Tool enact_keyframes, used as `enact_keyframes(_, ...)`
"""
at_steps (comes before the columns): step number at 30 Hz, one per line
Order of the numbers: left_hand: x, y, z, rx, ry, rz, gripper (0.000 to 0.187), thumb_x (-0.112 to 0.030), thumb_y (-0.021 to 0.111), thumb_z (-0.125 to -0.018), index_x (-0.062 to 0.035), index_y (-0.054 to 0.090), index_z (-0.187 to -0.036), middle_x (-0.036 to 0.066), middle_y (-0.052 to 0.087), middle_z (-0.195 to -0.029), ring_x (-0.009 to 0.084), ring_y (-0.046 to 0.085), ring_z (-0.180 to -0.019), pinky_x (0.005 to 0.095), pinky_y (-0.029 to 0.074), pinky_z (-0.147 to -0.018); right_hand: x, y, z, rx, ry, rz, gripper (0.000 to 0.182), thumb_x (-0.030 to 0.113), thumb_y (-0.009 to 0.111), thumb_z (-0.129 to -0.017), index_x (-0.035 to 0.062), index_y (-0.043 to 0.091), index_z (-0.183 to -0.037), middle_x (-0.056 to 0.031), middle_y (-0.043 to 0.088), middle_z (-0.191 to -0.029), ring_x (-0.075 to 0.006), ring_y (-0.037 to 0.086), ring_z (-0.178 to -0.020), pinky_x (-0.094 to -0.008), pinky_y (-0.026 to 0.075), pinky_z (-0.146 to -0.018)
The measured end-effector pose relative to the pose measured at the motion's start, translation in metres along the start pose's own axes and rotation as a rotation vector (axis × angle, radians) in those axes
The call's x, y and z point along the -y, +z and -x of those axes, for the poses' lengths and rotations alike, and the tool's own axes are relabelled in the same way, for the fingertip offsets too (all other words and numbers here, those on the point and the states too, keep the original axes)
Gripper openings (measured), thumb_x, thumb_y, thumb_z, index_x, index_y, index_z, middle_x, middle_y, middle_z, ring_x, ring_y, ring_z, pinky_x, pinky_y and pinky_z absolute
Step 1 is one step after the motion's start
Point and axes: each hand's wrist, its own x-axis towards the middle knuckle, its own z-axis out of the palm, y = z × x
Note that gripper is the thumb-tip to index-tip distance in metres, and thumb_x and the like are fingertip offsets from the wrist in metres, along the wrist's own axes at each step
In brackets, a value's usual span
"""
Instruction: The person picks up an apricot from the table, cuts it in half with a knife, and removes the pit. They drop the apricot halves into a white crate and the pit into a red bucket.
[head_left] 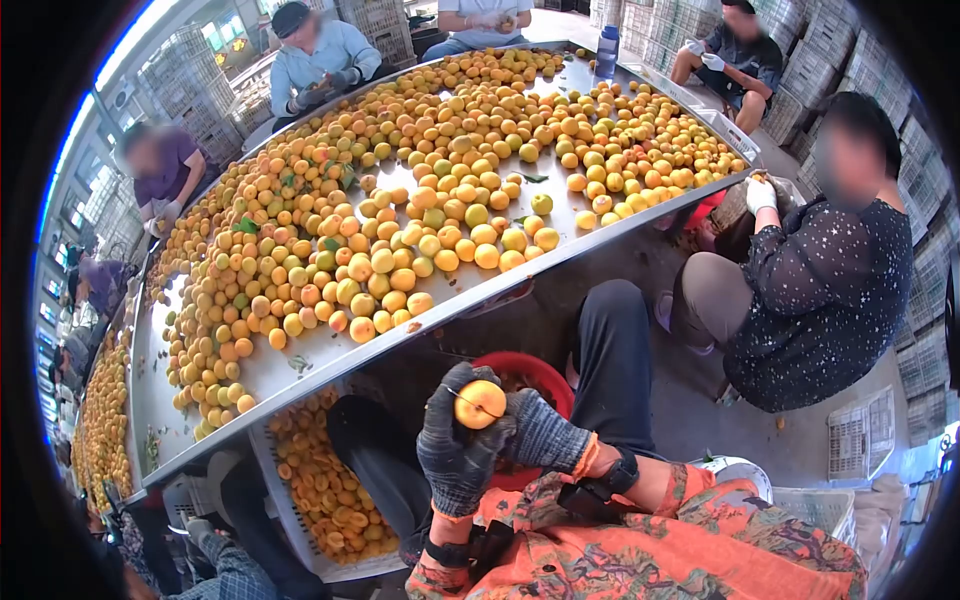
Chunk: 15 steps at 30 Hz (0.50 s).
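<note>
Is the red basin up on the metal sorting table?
No, the red basin sits lower, below the near edge of the metal sorting table.

Yellow-orange fruit (481, 405), dark line across, in left hand (456, 447)

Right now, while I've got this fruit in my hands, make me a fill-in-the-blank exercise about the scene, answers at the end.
1. The left hand and right hand both wear ____.
2. The tub just beyond the hands is coloured ____.
3. The bottle at the far side of the table is coloured ____.
4. Held up between the hands, the number of fruit is ____.

Missing words: gloves; red; blue; one.
</note>
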Motion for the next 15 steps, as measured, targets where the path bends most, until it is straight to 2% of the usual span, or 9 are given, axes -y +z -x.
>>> enact_keyframes(2, 0.000, 0.000, 0.000, -0.139, -0.274, 0.769, 0.052, -0.021, 0.069, -0.083, -0.0010, 0.047, -0.126, 0.016, 0.063, -0.108, 0.0227, 0.064, -0.098, 0.0332, 0.051, -0.087, 0.006, -0.014, 0.006, 0.091, 0.114, -0.031, 0.020, 0.023, 0.058, -0.080, 0.0051, 0.062, -0.087, -0.0164, 0.064, -0.082, -0.0363, 0.062, -0.074, -0.0433, 0.049, -0.064)
enact_keyframes(3, 0.009, -0.003, -0.001, -0.157, -0.278, 0.798, 0.052, -0.028, 0.061, -0.089, 0.0003, 0.042, -0.130, 0.019, 0.061, -0.110, 0.0229, 0.063, -0.096, 0.0326, 0.051, -0.086, 0.006, -0.020, 0.010, 0.182, 0.234, -0.062, 0.019, 0.023, 0.058, -0.081, 0.0053, 0.062, -0.088, -0.0154, 0.064, -0.080, -0.0359, 0.062, -0.072, -0.0428, 0.049, -0.061)
enact_keyframes(5, 0.016, -0.016, -0.004, -0.069, -0.273, 0.484, 0.053, -0.037, 0.052, -0.093, 0.0031, 0.046, -0.126, 0.016, 0.061, -0.110, 0.0215, 0.063, -0.092, 0.0335, 0.049, -0.088, 0.007, -0.031, 0.012, 0.146, 0.210, -0.149, 0.023, 0.028, 0.065, -0.082, 0.0062, 0.061, -0.089, -0.0135, 0.064, -0.078, -0.0341, 0.061, -0.067, -0.0419, 0.048, -0.056)
enact_keyframes(8, 0.015, -0.011, -0.002, 0.078, -0.311, 0.384, 0.054, -0.042, 0.046, -0.094, 0.0031, 0.049, -0.123, 0.015, 0.062, -0.106, 0.0199, 0.063, -0.091, 0.0327, 0.050, -0.083, 0.043, -0.064, 0.001, -0.066, 0.241, -0.215, 0.037, 0.031, 0.074, -0.077, 0.0067, 0.057, -0.098, -0.0129, 0.063, -0.080, -0.0315, 0.061, -0.067, -0.0395, 0.048, -0.060)
enact_keyframes(10, 0.020, -0.007, 0.002, 0.069, -0.390, 0.462, 0.050, -0.040, 0.048, -0.094, 0.0032, 0.054, -0.118, 0.012, 0.063, -0.103, 0.0191, 0.062, -0.090, 0.0313, 0.050, -0.081, 0.059, -0.075, -0.010, 0.055, 0.207, -0.242, 0.056, 0.034, 0.079, -0.073, 0.0062, 0.051, -0.113, -0.0140, 0.063, -0.086, -0.0275, 0.063, -0.074, -0.0361, 0.050, -0.070)
enact_keyframes(11, 0.022, -0.006, 0.005, 0.045, -0.469, 0.540, 0.046, -0.037, 0.050, -0.093, 0.0033, 0.059, -0.113, 0.010, 0.065, -0.099, 0.0183, 0.062, -0.089, 0.0300, 0.049, -0.079, 0.056, -0.072, -0.011, 0.051, 0.214, -0.243, 0.056, 0.034, 0.079, -0.073, 0.0062, 0.051, -0.113, -0.0140, 0.063, -0.086, -0.0275, 0.063, -0.074, -0.0361, 0.050, -0.070)
enact_keyframes(13, 0.022, -0.012, 0.009, 0.114, -0.549, 0.645, 0.046, -0.036, 0.049, -0.092, 0.0047, 0.059, -0.111, 0.011, 0.065, -0.097, 0.0162, 0.062, -0.088, 0.0280, 0.049, -0.078, 0.045, -0.063, -0.011, -0.104, 0.062, -0.439, 0.065, 0.030, 0.079, -0.074, 0.0064, 0.045, -0.124, -0.0134, 0.063, -0.094, -0.0227, 0.064, -0.087, -0.0337, 0.050, -0.080)
enact_keyframes(14, 0.007, -0.013, 0.003, 0.165, -0.563, 0.658, 0.046, -0.036, 0.049, -0.092, 0.0048, 0.060, -0.110, 0.012, 0.065, -0.096, 0.0150, 0.062, -0.085, 0.0271, 0.049, -0.075, 0.056, -0.072, -0.009, 0.007, 0.194, -0.504, 0.062, 0.028, 0.077, -0.076, 0.0066, 0.045, -0.126, -0.0119, 0.062, -0.103, -0.0187, 0.062, -0.097, -0.0314, 0.048, -0.085)
enact_keyframes(15, 0.000, -0.013, -0.001, 0.212, -0.580, 0.670, 0.045, -0.035, 0.049, -0.092, 0.0049, 0.060, -0.109, 0.012, 0.066, -0.095, 0.0137, 0.062, -0.081, 0.0262, 0.049, -0.073, 0.055, -0.073, -0.009, 0.022, 0.201, -0.513, 0.062, 0.028, 0.077, -0.076, 0.0066, 0.045, -0.126, -0.0119, 0.062, -0.103, -0.0187, 0.062, -0.097, -0.0314, 0.048, -0.085)
